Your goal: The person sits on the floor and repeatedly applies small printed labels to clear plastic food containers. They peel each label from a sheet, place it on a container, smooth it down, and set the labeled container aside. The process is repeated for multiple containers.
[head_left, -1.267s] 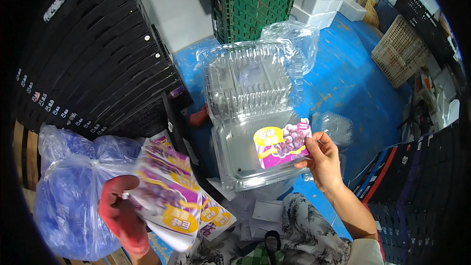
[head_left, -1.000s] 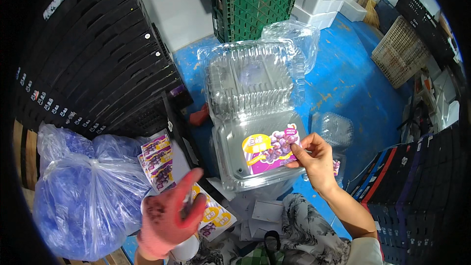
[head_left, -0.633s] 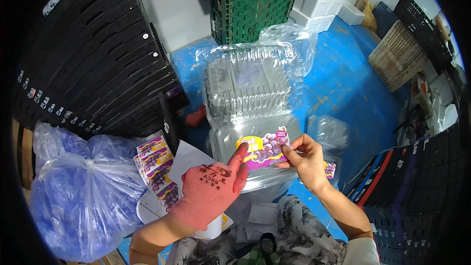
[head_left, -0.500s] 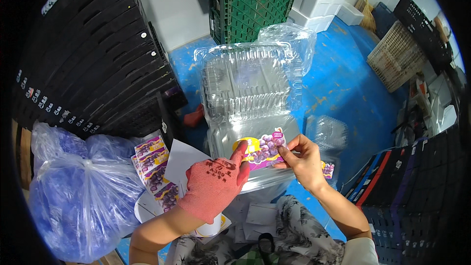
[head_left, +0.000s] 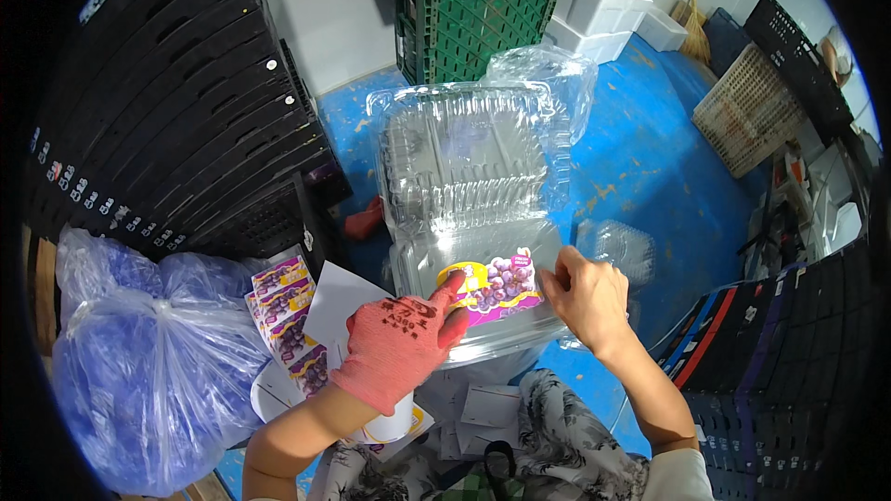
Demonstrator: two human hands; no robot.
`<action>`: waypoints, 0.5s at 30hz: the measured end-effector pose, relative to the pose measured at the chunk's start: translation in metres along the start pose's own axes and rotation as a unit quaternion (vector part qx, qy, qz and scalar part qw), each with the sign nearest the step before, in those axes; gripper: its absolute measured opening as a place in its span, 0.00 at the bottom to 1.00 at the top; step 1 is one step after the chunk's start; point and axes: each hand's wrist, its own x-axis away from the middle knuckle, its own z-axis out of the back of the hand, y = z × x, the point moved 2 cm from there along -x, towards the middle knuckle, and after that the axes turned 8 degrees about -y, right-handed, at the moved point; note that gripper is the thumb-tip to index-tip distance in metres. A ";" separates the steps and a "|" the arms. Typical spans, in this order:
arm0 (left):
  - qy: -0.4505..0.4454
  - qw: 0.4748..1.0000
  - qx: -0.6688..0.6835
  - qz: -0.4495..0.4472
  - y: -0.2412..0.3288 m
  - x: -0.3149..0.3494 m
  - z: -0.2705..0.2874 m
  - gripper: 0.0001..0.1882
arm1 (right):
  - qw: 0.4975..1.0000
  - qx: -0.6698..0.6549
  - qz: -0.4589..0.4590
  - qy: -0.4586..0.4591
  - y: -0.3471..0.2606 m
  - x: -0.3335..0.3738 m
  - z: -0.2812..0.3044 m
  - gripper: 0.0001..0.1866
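A purple and yellow grape label (head_left: 506, 286) lies on the flat near panel of a clear plastic clamshell box (head_left: 422, 250), whose ribbed half stands open on the far side. My left hand (head_left: 394, 348), in a pink printed glove, rests on the label's left end with index finger and thumb apart. My bare right hand (head_left: 589, 301) is at the label's right end, its fingers curled and its thumb by the edge; no object shows in it. Sheets of similar grape labels (head_left: 290, 320) lie left of my left hand, beside white backing paper (head_left: 339, 306).
At left are stacked black crates (head_left: 195, 83) and a tied clear bag of blue-violet contents (head_left: 158, 362). Green crates (head_left: 497, 9) and white foam boxes (head_left: 603, 0) stand at the back. More clear clamshells (head_left: 617, 250) lie right on the blue floor. Black crates (head_left: 780, 353) line the right side.
My right hand has let go of the label's right end and moved slightly right, its fingers now curled. The label now lies flatter on the panel. My left hand has shifted slightly left.
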 end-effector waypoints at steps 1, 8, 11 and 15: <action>-0.001 1.000 0.012 0.005 -0.002 0.002 0.001 0.25 | 1.000 -0.026 0.000 0.008 0.001 0.002 0.001 0.14; 0.039 0.995 0.059 0.070 -0.024 0.041 0.009 0.30 | 0.952 0.013 0.296 -0.076 -0.023 0.026 0.003 0.37; 0.068 0.992 0.070 0.080 -0.025 0.055 0.011 0.29 | 0.947 0.020 0.307 -0.092 -0.025 0.025 0.006 0.36; 0.044 0.980 0.148 0.129 -0.023 0.071 0.022 0.29 | 0.929 0.008 0.366 -0.057 -0.027 0.028 0.017 0.36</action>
